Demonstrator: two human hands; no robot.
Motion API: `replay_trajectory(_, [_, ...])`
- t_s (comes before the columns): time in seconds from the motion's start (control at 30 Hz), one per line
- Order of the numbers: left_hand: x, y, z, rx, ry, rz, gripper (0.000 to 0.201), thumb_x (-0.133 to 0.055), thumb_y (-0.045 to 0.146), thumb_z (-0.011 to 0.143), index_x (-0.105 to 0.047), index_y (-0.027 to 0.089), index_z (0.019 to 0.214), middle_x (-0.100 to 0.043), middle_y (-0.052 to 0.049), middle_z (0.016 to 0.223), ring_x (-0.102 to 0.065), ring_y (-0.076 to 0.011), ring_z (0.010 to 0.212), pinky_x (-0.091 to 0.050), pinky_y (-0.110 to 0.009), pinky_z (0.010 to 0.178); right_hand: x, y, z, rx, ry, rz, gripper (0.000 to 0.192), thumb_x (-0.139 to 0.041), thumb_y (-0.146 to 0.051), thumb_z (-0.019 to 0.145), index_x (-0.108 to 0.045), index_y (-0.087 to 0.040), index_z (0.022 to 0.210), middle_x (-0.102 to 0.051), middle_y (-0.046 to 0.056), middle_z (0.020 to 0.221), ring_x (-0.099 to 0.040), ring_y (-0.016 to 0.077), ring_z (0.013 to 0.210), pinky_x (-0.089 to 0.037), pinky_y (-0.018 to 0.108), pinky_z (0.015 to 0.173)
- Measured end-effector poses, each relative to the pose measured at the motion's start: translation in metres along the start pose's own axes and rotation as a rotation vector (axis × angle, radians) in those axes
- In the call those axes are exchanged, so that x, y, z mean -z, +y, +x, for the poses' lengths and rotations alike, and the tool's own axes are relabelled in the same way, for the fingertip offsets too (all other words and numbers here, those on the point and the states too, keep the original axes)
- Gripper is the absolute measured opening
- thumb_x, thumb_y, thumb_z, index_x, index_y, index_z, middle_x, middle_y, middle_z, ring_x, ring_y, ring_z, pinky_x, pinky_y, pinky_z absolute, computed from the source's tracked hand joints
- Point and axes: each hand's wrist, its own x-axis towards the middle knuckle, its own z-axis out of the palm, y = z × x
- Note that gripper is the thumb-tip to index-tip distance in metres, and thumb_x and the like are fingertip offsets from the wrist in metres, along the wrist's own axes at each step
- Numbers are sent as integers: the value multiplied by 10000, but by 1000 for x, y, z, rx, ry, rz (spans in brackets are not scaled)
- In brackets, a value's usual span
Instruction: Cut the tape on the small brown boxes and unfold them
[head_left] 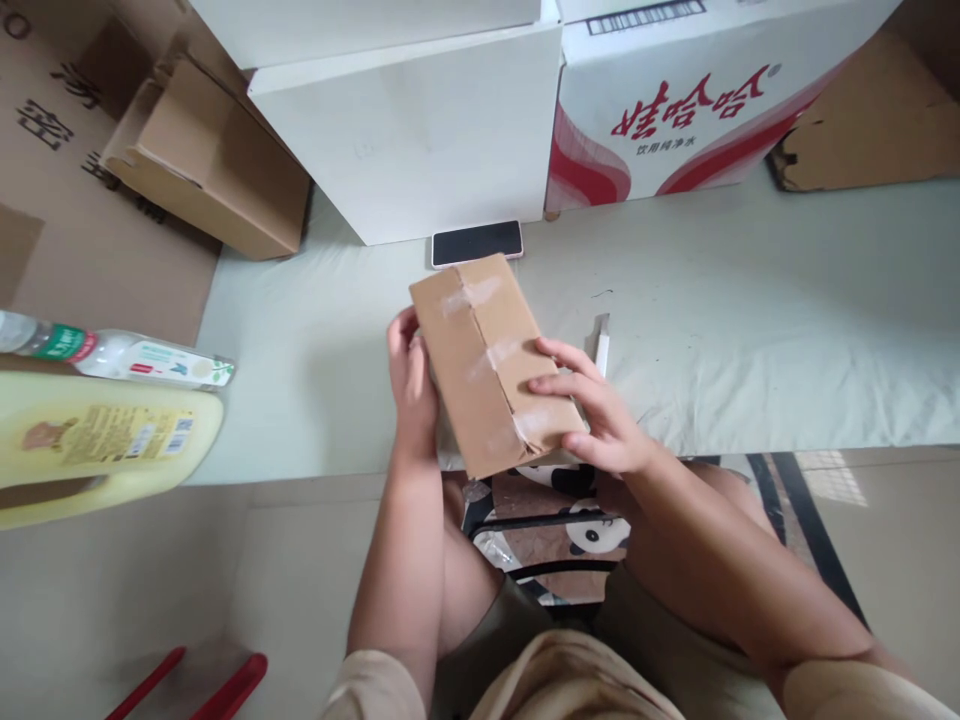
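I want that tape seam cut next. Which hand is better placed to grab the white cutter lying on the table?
Probably the right hand: the white cutter lies just beyond its fingers, while the left hand grips the cardboard box on the far side.

So the small taped box point(495, 365) sits at the near edge of the mat point(750, 330), left hand point(411, 375) on its left side, right hand point(596, 410) on top at the right. Phone point(477, 243) lies just behind it, up against the big plain carton point(420, 130). Printed carton point(675, 100) is right of that one. A knife-like tool point(601, 340) lies just right of the box. Bottle point(112, 352) and jug point(97, 445) are far left, bottle behind jug.
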Motion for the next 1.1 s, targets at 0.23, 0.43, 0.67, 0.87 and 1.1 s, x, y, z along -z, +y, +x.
replay_trajectory(0.23, [4, -6, 3, -132, -58, -243, 657, -719, 650, 817, -511, 366, 1372, -525, -77, 1542, -575, -313, 1394, -524, -447, 1100, -6, -1, -2, -20, -89, 24, 559, -623, -651, 936, -596, -332, 1394, -437, 104, 1662, -471, 344, 1525, -447, 583, 1223])
replay_trajectory(0.43, [3, 6, 3, -23, -66, -195, 615, -769, 595, 721, -533, 316, 1216, -673, -86, 1271, -675, -307, 1131, -564, -432, 940, -13, -1, -3, -26, -55, 33, 526, -584, -653, 952, -574, -347, 1381, -428, 93, 1659, -459, 344, 1530, -439, 597, 1229])
replay_trajectory(0.67, [-1, 12, 5, 22, -31, -266, 449, -666, 328, 683, -530, 308, 1112, -664, -48, 1142, -661, -244, 971, -563, -381, 826, -16, 2, -4, -35, -36, 34, 534, -579, -680, 939, -595, -347, 1356, -449, 85, 1638, -462, 349, 1521, -452, 601, 1216])
replay_trajectory(0.87, [-1, 11, 5, -15, -2, -248, 328, -584, 295, 695, -540, 280, 1020, -654, -45, 1080, -651, -240, 981, -542, -362, 825, -16, 2, -5, -36, -41, 24, 533, -560, -682, 948, -589, -350, 1363, -438, 82, 1647, -462, 342, 1522, -448, 593, 1222])
replay_trajectory(1.1, [0, -9, 10, -55, 51, -298, 325, -621, 365, 735, -551, 283, 1042, -656, -26, 1110, -643, -204, 921, -522, -326, 790, -15, -4, -6, -33, -35, 72, 541, -554, -630, 981, -562, -342, 1438, -414, 88, 1679, -430, 338, 1552, -416, 563, 1250])
